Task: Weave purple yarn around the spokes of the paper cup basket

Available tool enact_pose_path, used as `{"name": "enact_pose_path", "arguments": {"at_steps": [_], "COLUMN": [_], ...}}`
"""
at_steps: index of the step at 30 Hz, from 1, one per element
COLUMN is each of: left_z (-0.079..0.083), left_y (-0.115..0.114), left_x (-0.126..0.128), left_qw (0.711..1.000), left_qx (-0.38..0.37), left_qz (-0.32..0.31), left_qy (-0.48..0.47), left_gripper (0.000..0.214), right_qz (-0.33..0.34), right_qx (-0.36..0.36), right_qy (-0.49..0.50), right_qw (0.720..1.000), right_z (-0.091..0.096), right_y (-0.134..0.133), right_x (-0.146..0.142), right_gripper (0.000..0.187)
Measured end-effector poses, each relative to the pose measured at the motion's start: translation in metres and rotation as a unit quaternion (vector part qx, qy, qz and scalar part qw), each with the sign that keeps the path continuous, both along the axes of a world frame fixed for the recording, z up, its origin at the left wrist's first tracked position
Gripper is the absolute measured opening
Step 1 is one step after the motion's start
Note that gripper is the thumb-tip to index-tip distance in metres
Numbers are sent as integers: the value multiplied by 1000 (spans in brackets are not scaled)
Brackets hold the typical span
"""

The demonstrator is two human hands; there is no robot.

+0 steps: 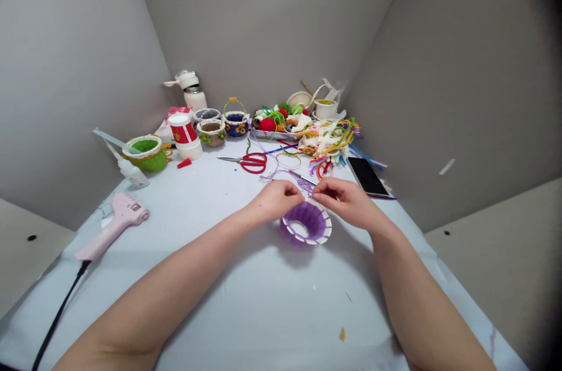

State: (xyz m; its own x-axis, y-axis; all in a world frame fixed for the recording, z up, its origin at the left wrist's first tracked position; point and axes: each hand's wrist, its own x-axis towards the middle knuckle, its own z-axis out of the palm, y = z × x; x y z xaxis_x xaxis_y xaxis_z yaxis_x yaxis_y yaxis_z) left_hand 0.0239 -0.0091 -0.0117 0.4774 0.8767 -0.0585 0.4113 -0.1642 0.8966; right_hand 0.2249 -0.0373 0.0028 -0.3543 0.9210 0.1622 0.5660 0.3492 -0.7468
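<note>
A white paper cup (327,233) with a slit rim, its wall woven with purple yarn, sits tilted toward me between my hands. My left hand (281,200) is closed in a pinch at the cup's far left rim. Across a small gap, my right hand (346,198) pinches at the far right rim, apparently on the purple yarn; its fingertips partly hide the strand. Loose purple yarn (304,185) lies tangled just behind the fingers. A slim pen-like tool (302,177) rests there, its near end hidden by my right hand.
Red-handled scissors (254,162) lie beyond my left hand. A pink glue gun (116,224), a glue bottle (133,174) and a green basket (151,161) stand at left. Finished small baskets (212,134), a yarn tray (274,134) and a phone (369,177) line the back and right.
</note>
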Motion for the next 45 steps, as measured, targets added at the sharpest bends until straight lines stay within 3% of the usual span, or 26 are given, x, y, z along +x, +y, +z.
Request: {"name": "enact_pose_path", "arguments": {"at_steps": [8,18,27,32,36,40,45], "left_z": [-2,2,4,7,19,28,14], "left_y": [1,-1,0,1,1,2,0], "left_x": [0,-1,-2,-5,-14,-20,-10], "left_qw": [1000,1000,1000,999,996,997,997], "left_qx": [6,5,13,25,17,30,42], "left_qz": [1,9,9,27,4,3,-13], "left_qy": [8,6,22,39,93,78,66], "left_gripper": [23,21,20,17,18,29,29], "right_qz": [62,65,100,56,59,76,80], "right_qx": [45,19,-53,-70,-37,3,7], "right_qy": [-36,-39,-41,-24,-4,8,10], "right_qw": [996,997,993,996,998,997,997], "right_z": [12,9,4,-6,-10,-13,-16], "right_y": [-5,-1,3,5,4,3,4], "right_x": [5,14,18,7,-7,-14,-14], "right_gripper": [11,16,16,16,15,14,14]}}
